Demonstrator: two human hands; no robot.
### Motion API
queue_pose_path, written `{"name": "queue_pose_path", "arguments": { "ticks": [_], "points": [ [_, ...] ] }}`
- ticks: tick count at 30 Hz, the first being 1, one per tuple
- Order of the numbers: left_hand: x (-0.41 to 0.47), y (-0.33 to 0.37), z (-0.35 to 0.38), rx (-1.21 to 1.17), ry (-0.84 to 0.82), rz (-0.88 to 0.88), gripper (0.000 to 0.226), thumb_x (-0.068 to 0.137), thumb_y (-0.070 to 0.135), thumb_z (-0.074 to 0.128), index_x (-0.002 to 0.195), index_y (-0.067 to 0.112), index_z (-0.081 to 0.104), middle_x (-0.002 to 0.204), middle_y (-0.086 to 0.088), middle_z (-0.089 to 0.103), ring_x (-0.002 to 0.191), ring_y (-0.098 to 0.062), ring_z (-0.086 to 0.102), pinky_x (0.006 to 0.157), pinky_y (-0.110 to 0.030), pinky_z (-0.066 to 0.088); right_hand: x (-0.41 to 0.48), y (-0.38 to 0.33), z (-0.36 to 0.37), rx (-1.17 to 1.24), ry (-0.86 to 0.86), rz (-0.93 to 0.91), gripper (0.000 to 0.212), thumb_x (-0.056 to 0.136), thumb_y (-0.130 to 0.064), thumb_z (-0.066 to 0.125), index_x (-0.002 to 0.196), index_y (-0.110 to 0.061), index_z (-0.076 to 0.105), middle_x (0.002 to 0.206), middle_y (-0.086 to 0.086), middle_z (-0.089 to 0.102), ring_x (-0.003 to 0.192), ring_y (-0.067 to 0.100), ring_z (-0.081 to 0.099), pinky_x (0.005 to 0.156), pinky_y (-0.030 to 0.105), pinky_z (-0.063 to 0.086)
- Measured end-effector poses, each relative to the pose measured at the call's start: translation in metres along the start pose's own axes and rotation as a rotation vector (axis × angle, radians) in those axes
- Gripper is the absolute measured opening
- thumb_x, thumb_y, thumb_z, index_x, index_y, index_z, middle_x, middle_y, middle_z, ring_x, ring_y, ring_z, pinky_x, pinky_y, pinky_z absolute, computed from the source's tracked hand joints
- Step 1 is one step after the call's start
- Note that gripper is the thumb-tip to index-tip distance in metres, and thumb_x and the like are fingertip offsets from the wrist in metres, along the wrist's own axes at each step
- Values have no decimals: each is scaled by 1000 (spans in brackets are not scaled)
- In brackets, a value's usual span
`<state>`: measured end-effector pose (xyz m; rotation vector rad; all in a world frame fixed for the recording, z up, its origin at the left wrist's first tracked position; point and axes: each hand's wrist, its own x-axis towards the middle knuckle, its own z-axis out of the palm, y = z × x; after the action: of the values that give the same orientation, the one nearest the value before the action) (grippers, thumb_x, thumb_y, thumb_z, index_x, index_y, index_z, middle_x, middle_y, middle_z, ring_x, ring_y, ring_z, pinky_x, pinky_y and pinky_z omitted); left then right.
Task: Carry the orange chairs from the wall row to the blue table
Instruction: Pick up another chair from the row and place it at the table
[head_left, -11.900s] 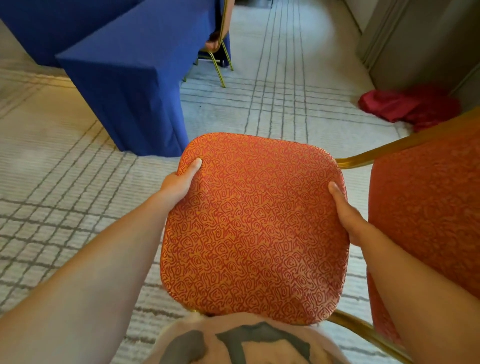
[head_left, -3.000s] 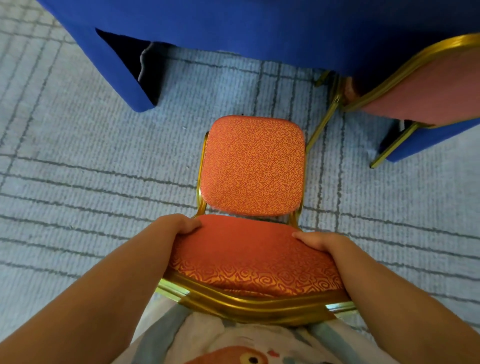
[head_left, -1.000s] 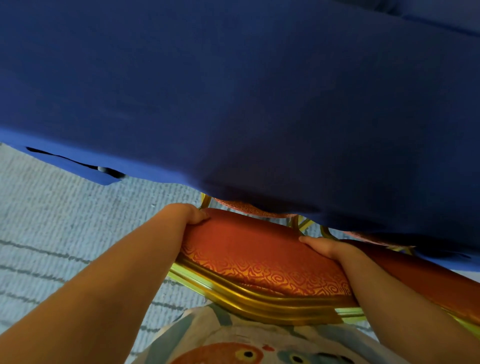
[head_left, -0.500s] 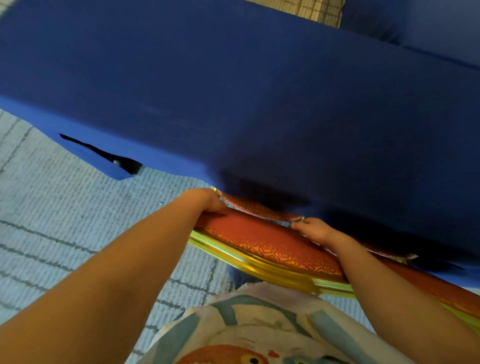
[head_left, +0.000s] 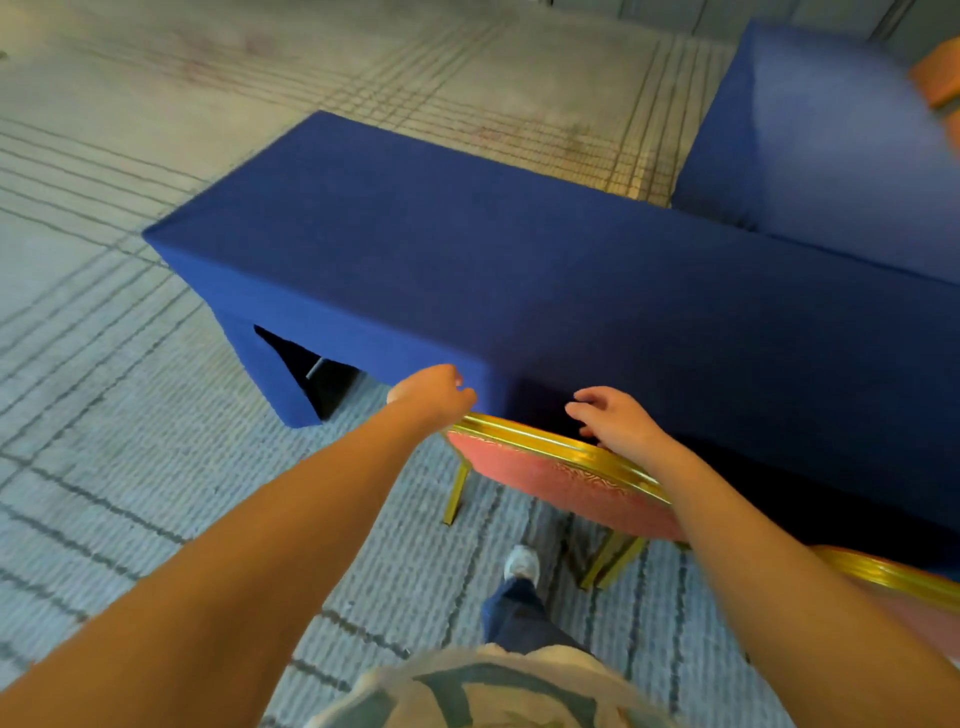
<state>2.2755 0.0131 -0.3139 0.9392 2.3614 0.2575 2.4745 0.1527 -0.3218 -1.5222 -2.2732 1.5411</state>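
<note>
An orange chair with a gold frame stands tucked against the near side of the long blue table; only its backrest and two rear legs show. My left hand hovers at the backrest's left top corner, fingers loosely curled and holding nothing. My right hand floats just above the top rail near its middle, fingers loose and spread, gripping nothing. A second orange chair sits to the right along the same table side, partly cut off.
Another blue-covered table adjoins at the far right, with an orange chair beyond it. Striped grey carpet lies to the left and behind. My shoe is on the floor close to the chair's rear legs.
Both hands have let go of the chair's backrest and lifted off it. The chair now stands pushed under the table, and my view has risen to show the whole tabletop.
</note>
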Motion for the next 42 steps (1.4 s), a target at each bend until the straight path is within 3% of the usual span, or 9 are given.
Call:
{"name": "queue_pose_path", "arguments": {
  "ticks": [3, 7, 9, 13, 22, 27, 31, 37, 42],
  "points": [
    [-34, -28, -13, -84, 109, 7, 46, 92, 38, 47, 135, 22, 49, 136, 0, 54, 117, -24, 56, 90, -33, 44, -28, -27, 11, -14, 88, -91, 37, 91, -36, 61, 126, -23, 58, 121, -2, 62, 110, 20, 61, 100, 43, 47],
    [-83, -76, -28, -178, 237, 14, 50, 94, 39, 45, 140, 20, 44, 133, -1, 56, 93, -21, 61, 72, -31, 48, -69, -72, 43, -17, 105, -253, 38, 95, -31, 56, 132, -22, 54, 117, -4, 58, 108, 18, 59, 92, 35, 46],
    [-110, -106, -36, -228, 300, -22, 49, 93, 38, 45, 139, 20, 45, 129, 1, 58, 95, -18, 61, 73, -31, 48, -87, -94, 71, -20, 91, -330, 39, 94, -28, 57, 133, -20, 54, 111, -5, 58, 103, 17, 58, 87, 31, 44],
    [-162, -173, -48, -351, 398, -151, 47, 92, 33, 48, 137, 19, 47, 127, 2, 59, 108, -20, 59, 86, -34, 49, -115, -132, 138, -57, -10, -404, 43, 93, -27, 58, 135, -19, 50, 98, -13, 56, 102, 16, 57, 91, 32, 44],
    [-239, -321, -67, -557, 562, -441, 49, 93, 38, 51, 138, 20, 44, 134, 0, 53, 111, -23, 58, 95, -38, 47, -144, -209, 276, -262, -340, -500, 52, 97, -30, 55, 144, -17, 39, 117, -1, 55, 103, 13, 49, 83, 30, 39],
    [-243, -384, -97, -715, 657, -551, 51, 95, 37, 51, 141, 16, 42, 126, -2, 54, 81, -15, 57, 77, -31, 47, -122, -268, 349, -294, -482, -556, 57, 97, -32, 55, 148, -17, 34, 127, 3, 56, 117, 16, 50, 89, 30, 37],
    [-228, -437, -131, -787, 752, -645, 50, 93, 35, 53, 138, 15, 45, 121, 0, 56, 80, -14, 58, 76, -30, 47, -94, -334, 405, -341, -612, -603, 57, 99, -35, 51, 150, -19, 30, 122, -1, 50, 96, 13, 53, 76, 29, 42],
    [-198, -501, -211, -841, 928, -749, 46, 93, 31, 52, 136, 15, 46, 87, 12, 55, 72, -12, 55, 74, -31, 47, -43, -447, 479, -361, -639, -739, 58, 93, -36, 58, 145, -19, 39, 133, 3, 54, 114, 19, 53, 91, 31, 40],
    [-171, -541, -273, -860, 1044, -800, 45, 96, 28, 50, 138, 14, 43, 86, 9, 54, 62, -12, 52, 55, -26, 40, -3, -530, 530, -358, -676, -826, 59, 91, -39, 59, 144, -20, 40, 133, 3, 54, 114, 20, 54, 93, 31, 43]
  ]
}}
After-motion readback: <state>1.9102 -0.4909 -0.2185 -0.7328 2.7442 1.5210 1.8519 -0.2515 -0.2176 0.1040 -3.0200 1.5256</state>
